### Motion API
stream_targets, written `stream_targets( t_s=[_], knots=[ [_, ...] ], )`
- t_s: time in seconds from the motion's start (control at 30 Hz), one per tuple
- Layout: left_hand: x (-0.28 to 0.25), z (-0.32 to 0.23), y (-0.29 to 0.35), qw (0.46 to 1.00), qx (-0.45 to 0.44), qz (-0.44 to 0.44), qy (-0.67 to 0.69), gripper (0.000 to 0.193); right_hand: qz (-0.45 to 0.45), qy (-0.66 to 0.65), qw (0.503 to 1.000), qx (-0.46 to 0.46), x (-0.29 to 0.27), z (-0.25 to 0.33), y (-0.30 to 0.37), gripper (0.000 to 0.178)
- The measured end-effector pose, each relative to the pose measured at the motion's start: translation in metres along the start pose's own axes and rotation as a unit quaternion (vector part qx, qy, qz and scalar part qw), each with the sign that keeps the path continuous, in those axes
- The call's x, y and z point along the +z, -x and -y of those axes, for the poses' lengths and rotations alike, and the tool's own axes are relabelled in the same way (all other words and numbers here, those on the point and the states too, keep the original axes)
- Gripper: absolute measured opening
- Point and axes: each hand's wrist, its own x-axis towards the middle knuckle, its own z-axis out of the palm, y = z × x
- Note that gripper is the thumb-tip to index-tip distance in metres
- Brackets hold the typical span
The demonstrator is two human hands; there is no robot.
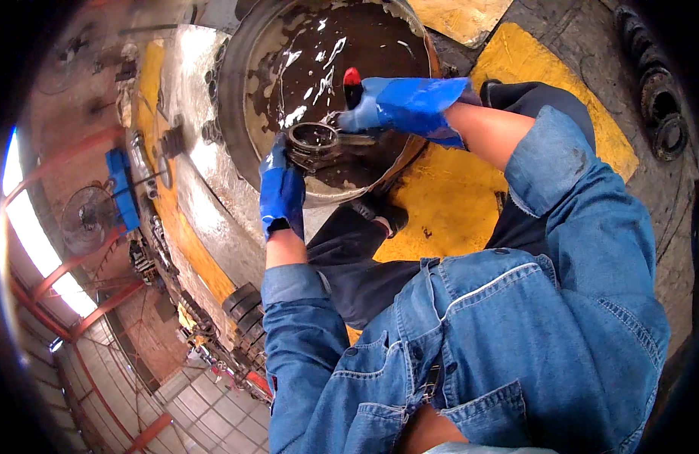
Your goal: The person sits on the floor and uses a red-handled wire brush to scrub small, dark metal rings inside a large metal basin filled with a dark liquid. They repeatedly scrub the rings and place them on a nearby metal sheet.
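Note:
My left hand [280, 184], in a blue rubber glove, closes its fingers on the left side of a round metal ring [313, 147]. The ring is wet and tilted, with more metal just under it that I cannot make out. My right hand [376, 108], also in a blue glove, is closed beside the ring's right side. From its fist sticks up a tool with a red-tipped black handle [352, 85]; its working end is hidden. Both hands are over a large round metal tub [240, 102] holding dark, shiny liquid [338, 34].
Yellow boards [448, 200] lie under and around my feet, right of the tub. Several dark rings [670, 136] lie in a row at the far right. On the left are a metal sheet [205, 151], a blue box [121, 189], a fan [88, 217] and scattered metal parts.

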Motion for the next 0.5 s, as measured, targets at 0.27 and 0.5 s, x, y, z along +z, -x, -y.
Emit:
stream_targets(
  t_s=[0.27,0.5],
  knots=[
    [-0.002,-0.008,-0.028,0.994,-0.048,0.101,-0.016,0.057,-0.180,0.182,0.966,-0.028,-0.017,0.019,-0.028,0.052],
    [0.003,-0.052,-0.044,0.725,0.189,0.383,-0.541,0.051,-0.123,0.054,0.989,0.063,-0.015,0.017,-0.044,0.045]
  ],
)
